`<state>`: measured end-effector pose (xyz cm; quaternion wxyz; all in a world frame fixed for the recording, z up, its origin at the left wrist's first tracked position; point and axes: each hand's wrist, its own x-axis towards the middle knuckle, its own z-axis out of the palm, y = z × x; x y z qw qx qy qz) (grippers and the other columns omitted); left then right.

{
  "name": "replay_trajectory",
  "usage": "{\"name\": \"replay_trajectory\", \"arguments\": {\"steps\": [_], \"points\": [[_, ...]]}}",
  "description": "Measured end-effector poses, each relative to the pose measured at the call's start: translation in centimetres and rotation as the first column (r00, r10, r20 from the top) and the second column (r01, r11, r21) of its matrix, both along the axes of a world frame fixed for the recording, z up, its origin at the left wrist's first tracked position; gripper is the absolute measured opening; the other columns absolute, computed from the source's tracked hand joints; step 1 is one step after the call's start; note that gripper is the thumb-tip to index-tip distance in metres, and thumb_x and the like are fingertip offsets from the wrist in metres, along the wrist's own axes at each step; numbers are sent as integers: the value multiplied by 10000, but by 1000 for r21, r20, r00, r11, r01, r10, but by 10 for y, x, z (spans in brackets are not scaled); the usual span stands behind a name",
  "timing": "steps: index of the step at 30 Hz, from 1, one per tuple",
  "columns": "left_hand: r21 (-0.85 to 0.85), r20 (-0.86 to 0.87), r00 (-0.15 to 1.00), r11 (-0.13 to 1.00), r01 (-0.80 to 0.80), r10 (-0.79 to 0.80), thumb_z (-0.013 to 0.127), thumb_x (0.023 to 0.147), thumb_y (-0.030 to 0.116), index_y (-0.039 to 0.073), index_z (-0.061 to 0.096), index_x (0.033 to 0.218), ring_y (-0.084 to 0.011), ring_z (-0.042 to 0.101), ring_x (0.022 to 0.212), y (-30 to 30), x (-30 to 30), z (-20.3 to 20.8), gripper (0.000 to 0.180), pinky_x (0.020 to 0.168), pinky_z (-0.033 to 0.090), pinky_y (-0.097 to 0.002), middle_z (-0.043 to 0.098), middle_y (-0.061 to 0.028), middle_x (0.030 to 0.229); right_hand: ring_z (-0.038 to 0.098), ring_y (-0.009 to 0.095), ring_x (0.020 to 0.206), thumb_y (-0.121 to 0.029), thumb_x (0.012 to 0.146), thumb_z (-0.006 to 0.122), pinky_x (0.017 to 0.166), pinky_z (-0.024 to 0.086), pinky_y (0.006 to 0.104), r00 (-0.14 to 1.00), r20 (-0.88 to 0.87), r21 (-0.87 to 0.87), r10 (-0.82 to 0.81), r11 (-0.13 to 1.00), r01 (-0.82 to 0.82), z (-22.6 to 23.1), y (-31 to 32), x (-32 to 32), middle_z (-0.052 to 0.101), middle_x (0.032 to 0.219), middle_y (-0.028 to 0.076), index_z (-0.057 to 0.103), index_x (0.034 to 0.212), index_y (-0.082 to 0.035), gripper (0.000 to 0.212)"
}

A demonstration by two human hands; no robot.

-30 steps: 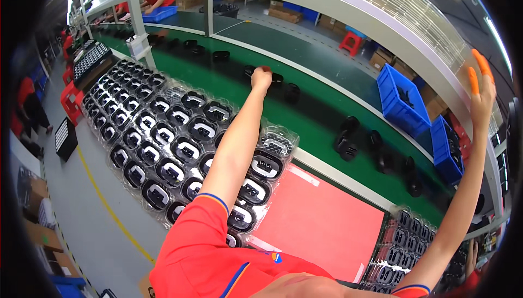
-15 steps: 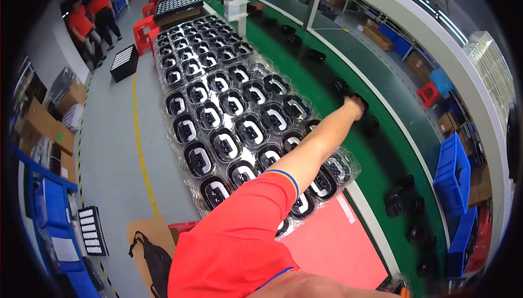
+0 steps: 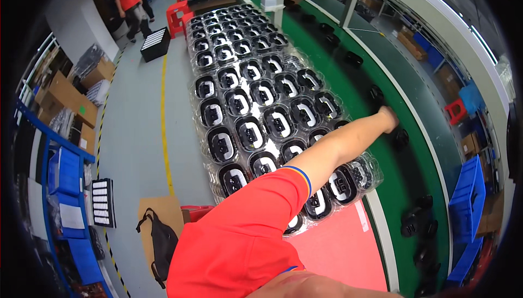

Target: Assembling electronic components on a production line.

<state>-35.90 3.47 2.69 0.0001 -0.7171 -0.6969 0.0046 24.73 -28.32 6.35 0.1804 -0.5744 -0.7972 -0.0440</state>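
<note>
Over the green belt point(image 3: 395, 200), left hand point(image 3: 388, 119) sits just beside a black part point(image 3: 402, 137); fingers blurred and turned away, so can't tell how far open or what, if anything, they grip; right hand out of view. Clear trays point(image 3: 376, 173) lie alongside the belt, presumably for short reach; black-and-white pieces point(image 3: 281, 124) sit one per pocket, probably to stop rubbing.

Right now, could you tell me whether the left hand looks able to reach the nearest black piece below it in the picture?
Probably yes: the left hand is over the green belt, close to that black piece, with nothing visible between them, though its grip is hidden.
</note>
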Motion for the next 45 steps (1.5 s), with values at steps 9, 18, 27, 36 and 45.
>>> {"name": "replay_trajectory", "arguments": {"steps": [9,18,27,36,45], "points": [[-278,13,970,933,-228,241,621,766,291,125,570,1202,-337,521,1100,13,4,-4,469,817,443,-594,526,-91,1252,587,346,950,-99,728,729,885,463,407,821,541,165,184,934,-318,-33,48,62,604,1049,220,531,1149,69,494],[-60,247,931,963,-262,268,760,583,314,92,656,1040,-255,585,999,33,-11,-18,518,726,532,-399,618,-87,1089,568,257,755,-50,727,715,653,456,351,786,-616,126,49,991,37,-22,126,-45,599,946,153,491,1153,11,485],[-239,962,-227,868,-436,151,824,535,60,70,397,1212,-343,585,823,45,-3,2,800,463,545,-463,523,-185,1047,555,192,669,-39,768,673,541,416,291,336,-895,-289,-295,955,68,2,156,-141,584,923,109,359,1268,-59,592],[-99,652,-755,995,4,68,529,868,231,100,555,855,-244,543,758,9,39,32,134,758,514,-500,549,-85,806,574,180,967,-105,903,525,802,481,281,-480,-833,81,-275,797,-598,-33,182,-282,604,1084,78,565,1123,-27,237],[-290,684,-562,880,375,465,424,866,360,34,533,975,-327,581,847,-71,148,22,361,759,479,-521,574,-159,906,553,325,1023,73,822,562,858,513,423,-693,-693,-55,-201,973,-226,-72,175,-290,523,1121,131,463,1149,-61,367]]}}
